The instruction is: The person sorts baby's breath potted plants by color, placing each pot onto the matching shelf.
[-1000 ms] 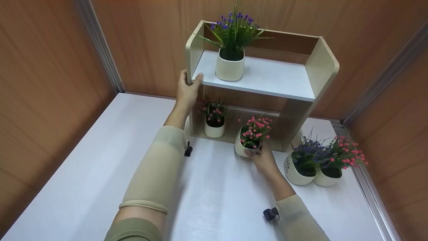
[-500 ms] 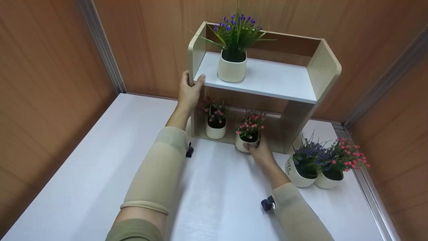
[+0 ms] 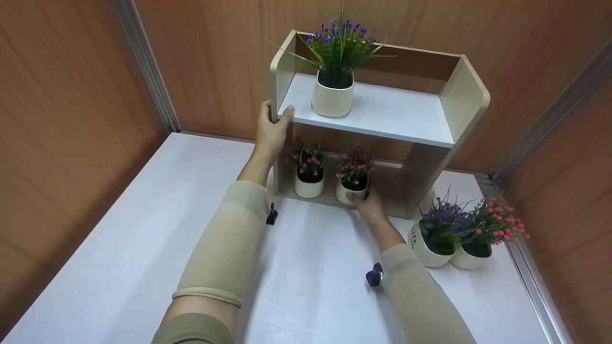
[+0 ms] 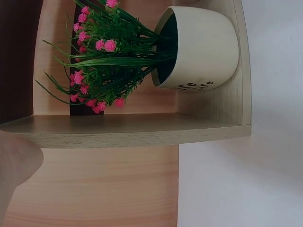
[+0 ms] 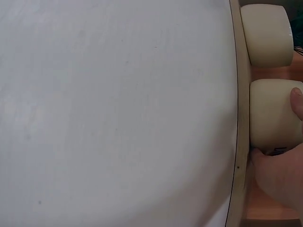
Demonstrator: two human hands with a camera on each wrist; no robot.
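Pink-flowered pot [image 3: 353, 184] has moved onto the lower shelf [image 3: 330, 198]; right hand [image 3: 367, 206] fingers hold it; left hand [image 3: 268, 131] fingers grip the rack's side panel [image 3: 279, 67].

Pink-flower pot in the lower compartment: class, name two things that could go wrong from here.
1. The right hand holds the pink-flower pot close beside the other pink-flower pot; sliding it further might knock that one.
2. The left hand grips the wooden shelf; a tug might topple the purple-flower pot.

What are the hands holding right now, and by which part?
The right hand grips the pink-flowered pot by its lower side; the left hand grips the shelf unit at its left panel's front edge.
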